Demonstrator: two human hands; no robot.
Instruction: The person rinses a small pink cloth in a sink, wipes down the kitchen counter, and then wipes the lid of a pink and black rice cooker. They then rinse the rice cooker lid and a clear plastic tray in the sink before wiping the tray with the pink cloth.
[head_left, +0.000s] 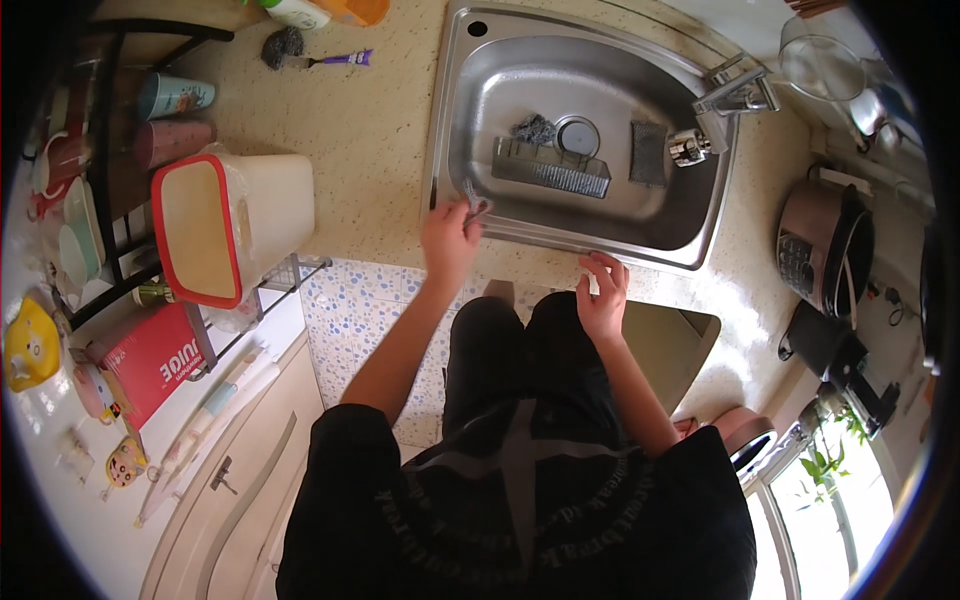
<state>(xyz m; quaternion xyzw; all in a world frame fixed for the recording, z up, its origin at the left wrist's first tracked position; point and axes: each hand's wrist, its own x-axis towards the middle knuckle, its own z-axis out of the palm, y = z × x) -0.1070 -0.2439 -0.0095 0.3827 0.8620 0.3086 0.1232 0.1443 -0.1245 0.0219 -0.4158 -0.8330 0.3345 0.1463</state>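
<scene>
My left hand (450, 240) is at the left front corner of the stainless steel sink (463, 45), its fingers closed on a small grey item (475, 204) that is blurred; its kind I cannot tell. Over the sink's front rim, my right hand (604, 292) is held with fingers loosely curled and nothing seen in them. In the basin lie a clear ribbed plastic tray (551, 171), a steel wool scourer (533, 129) beside the drain strainer (578, 137), and a grey scouring pad (648, 154) near the faucet (720, 120).
Left on the counter stands a red-rimmed white plastic container (274, 196), near a black rack (112, 150) with cups. A dark scourer (282, 48) and a purple-handled brush or scraper (345, 58) lie at the back left. A rice cooker (821, 240) stands to the right.
</scene>
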